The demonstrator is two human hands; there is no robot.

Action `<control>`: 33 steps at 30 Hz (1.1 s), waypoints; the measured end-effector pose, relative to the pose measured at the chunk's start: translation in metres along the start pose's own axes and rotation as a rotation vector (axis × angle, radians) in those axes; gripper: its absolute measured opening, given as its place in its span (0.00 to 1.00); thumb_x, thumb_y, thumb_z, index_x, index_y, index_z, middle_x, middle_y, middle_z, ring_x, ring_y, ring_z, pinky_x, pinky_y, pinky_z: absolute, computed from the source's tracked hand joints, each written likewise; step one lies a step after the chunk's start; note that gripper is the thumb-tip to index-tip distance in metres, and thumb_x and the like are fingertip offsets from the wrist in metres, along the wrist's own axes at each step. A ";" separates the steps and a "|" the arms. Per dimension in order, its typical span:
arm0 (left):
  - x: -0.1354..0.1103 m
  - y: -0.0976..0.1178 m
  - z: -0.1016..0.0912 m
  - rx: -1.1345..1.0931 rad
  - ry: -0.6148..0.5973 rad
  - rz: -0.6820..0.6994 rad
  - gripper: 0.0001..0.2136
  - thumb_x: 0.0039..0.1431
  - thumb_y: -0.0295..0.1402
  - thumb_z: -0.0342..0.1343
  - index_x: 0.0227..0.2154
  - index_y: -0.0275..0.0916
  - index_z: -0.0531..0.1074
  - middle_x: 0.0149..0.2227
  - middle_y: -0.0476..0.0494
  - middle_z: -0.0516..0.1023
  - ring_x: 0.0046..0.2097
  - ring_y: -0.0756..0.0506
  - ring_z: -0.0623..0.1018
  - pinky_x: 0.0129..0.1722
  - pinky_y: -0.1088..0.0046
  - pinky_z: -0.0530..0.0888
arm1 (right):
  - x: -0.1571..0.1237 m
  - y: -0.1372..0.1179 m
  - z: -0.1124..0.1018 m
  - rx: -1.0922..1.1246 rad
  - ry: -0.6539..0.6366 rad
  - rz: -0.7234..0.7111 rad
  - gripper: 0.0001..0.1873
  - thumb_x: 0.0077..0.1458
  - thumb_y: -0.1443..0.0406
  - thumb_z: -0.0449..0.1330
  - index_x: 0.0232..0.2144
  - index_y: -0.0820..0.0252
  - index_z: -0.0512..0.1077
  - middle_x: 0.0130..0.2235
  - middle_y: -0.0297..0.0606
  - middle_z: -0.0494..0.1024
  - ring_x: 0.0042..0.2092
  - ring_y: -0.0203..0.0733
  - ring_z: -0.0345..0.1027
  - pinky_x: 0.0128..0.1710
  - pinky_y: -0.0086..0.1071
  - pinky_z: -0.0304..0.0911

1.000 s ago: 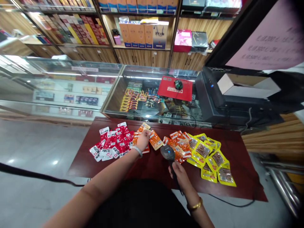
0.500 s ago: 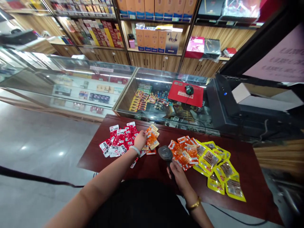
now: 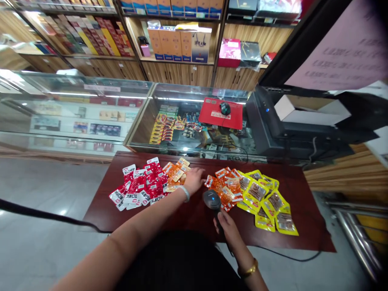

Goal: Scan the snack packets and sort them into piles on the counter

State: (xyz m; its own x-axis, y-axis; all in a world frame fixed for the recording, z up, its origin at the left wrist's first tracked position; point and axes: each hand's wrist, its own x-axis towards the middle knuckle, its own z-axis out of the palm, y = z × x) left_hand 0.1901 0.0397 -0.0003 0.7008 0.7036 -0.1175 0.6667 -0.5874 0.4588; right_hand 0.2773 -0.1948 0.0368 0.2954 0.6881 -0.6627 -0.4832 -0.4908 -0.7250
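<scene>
My right hand [image 3: 228, 227] grips the handle of a black barcode scanner [image 3: 211, 199], whose head points at the orange snack packets [image 3: 226, 186] in the middle of the dark red table [image 3: 194, 214]. My left hand [image 3: 194, 180] hovers empty between two orange groups, fingers stretched toward the right one. A smaller pile of orange packets [image 3: 174, 173] lies just left of that hand. Red and white packets [image 3: 140, 186] are heaped at the table's left. Yellow packets [image 3: 266, 200] spread out on the right.
Beyond the table stands a glass display counter [image 3: 188, 121] with a red mouse pad [image 3: 221, 113] and a mouse on top. A black monitor and register [image 3: 273, 121] stand at the right. Shelves of boxed goods [image 3: 178, 40] line the back wall. A scanner cable [image 3: 287, 256] trails off the table's front.
My left hand has let go of the orange packets on the left pile and moved right toward the middle orange group. The scanner stays held in my right hand.
</scene>
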 end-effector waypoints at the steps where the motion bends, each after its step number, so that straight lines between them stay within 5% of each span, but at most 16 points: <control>1: 0.005 0.011 0.007 0.009 -0.035 0.017 0.24 0.53 0.38 0.59 0.53 0.41 0.66 0.51 0.39 0.71 0.52 0.40 0.68 0.53 0.63 0.64 | -0.002 0.001 -0.004 0.006 0.006 -0.006 0.30 0.43 0.41 0.64 0.38 0.58 0.71 0.20 0.27 0.67 0.20 0.31 0.58 0.18 0.24 0.53; 7: 0.025 0.046 0.026 0.125 -0.195 0.043 0.25 0.47 0.41 0.64 0.47 0.39 0.69 0.50 0.34 0.69 0.54 0.35 0.66 0.51 0.58 0.63 | -0.010 0.009 -0.022 0.054 0.062 0.006 0.36 0.41 0.40 0.64 0.45 0.58 0.69 0.20 0.27 0.68 0.17 0.31 0.57 0.17 0.24 0.50; 15: -0.006 0.013 0.017 -0.036 -0.349 -0.220 0.23 0.48 0.43 0.63 0.44 0.39 0.65 0.37 0.40 0.77 0.40 0.41 0.77 0.37 0.70 0.67 | -0.007 0.006 -0.027 0.071 0.078 -0.028 0.32 0.43 0.41 0.64 0.39 0.59 0.70 0.20 0.27 0.68 0.19 0.32 0.58 0.19 0.26 0.52; 19: -0.033 -0.006 0.013 -0.233 -0.289 -0.334 0.21 0.48 0.42 0.63 0.42 0.42 0.64 0.33 0.47 0.76 0.34 0.46 0.77 0.32 0.74 0.66 | 0.000 -0.011 -0.021 0.022 0.016 -0.093 0.26 0.47 0.42 0.62 0.29 0.58 0.68 0.22 0.29 0.68 0.20 0.32 0.57 0.20 0.26 0.53; 33: -0.070 -0.031 -0.018 -0.227 -0.125 -0.430 0.21 0.48 0.44 0.62 0.42 0.41 0.65 0.34 0.47 0.76 0.37 0.44 0.77 0.34 0.73 0.66 | 0.023 -0.027 0.015 -0.098 -0.149 -0.140 0.24 0.51 0.43 0.59 0.30 0.57 0.67 0.22 0.29 0.67 0.21 0.33 0.56 0.20 0.27 0.53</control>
State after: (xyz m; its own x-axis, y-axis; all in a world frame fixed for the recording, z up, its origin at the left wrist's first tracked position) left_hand 0.1156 0.0155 0.0092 0.4091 0.8014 -0.4363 0.8395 -0.1432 0.5242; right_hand 0.2850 -0.1577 0.0437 0.2252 0.8209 -0.5249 -0.3615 -0.4299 -0.8274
